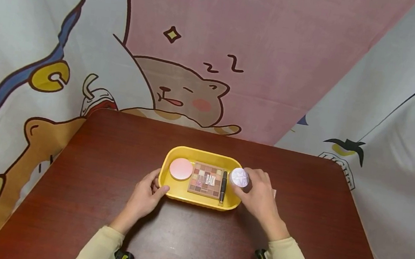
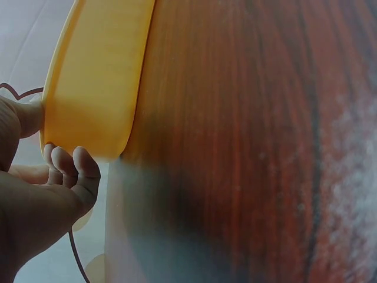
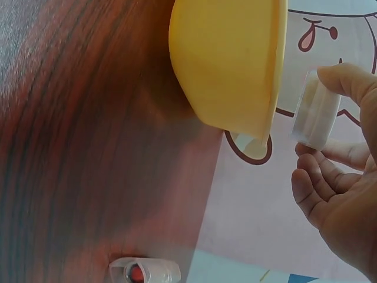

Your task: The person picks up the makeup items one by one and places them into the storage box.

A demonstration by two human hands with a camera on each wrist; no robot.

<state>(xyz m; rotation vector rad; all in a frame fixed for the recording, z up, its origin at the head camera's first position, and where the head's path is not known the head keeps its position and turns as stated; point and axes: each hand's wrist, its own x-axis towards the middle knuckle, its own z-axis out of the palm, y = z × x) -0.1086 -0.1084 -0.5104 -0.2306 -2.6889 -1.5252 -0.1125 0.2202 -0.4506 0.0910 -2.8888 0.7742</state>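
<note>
Jar, pale purple top, pinched in the right hand, raised above rim level at the right end of the yellow tray; tray held at its left end by the left hand; inside, left to right: pink disc, palette, dark tube; beneath, brown table.

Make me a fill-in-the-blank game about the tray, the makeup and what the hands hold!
1. The person's left hand holds the oblong plastic tray, coloured ____.
2. Big white letters on the flat, square, brownish palette spell ____.
3. In the head view, the round pink disc lies to the palette's ____.
4. The hand holding the small, round, pale purple-topped container is the person's ____ one.

Missing words: yellow; BACK; left; right.
</note>
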